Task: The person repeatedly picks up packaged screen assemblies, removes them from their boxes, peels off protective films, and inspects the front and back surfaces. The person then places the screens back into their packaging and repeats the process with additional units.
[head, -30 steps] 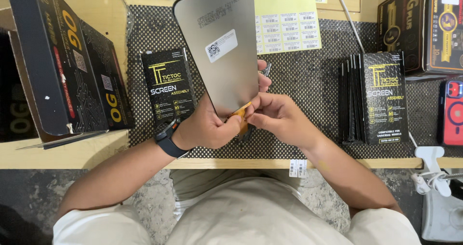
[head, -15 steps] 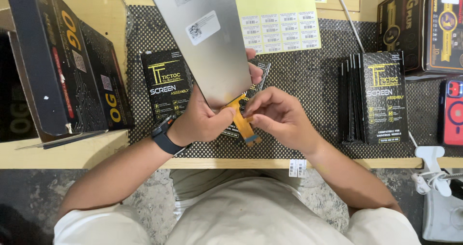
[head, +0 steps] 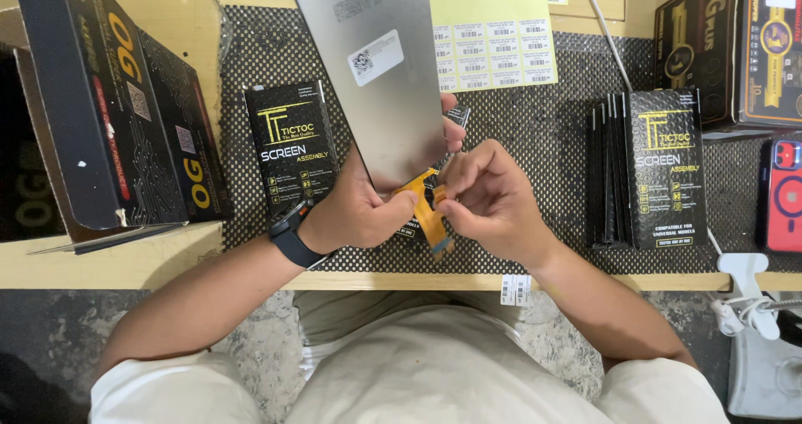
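- The phone screen panel (head: 380, 77) is held above the counter (head: 150, 261), over the dotted black mat (head: 543, 140), with its grey back facing the camera.
- Against a second ago, the panel has swung: its top now leans up and to the left and reaches the upper frame edge, where before it tilted slightly right and showed whole.
- The orange ribbon cable (head: 426, 211) at the panel's lower end has come out from under the fingers and now shows as a bent strip, so the work has moved on to that cable.
- The left hand (head: 368, 211) is closed around the panel's lower edge, thumb in front.
- The right hand (head: 489, 194) pinches the cable between thumb and fingertips.
- The panel's long axis runs from the hands up and slightly left; its cable end points down towards the person.
- Black boxes (head: 292, 144) lie flat just left of the hands; a stack of the same boxes (head: 660, 165) sits to the right.
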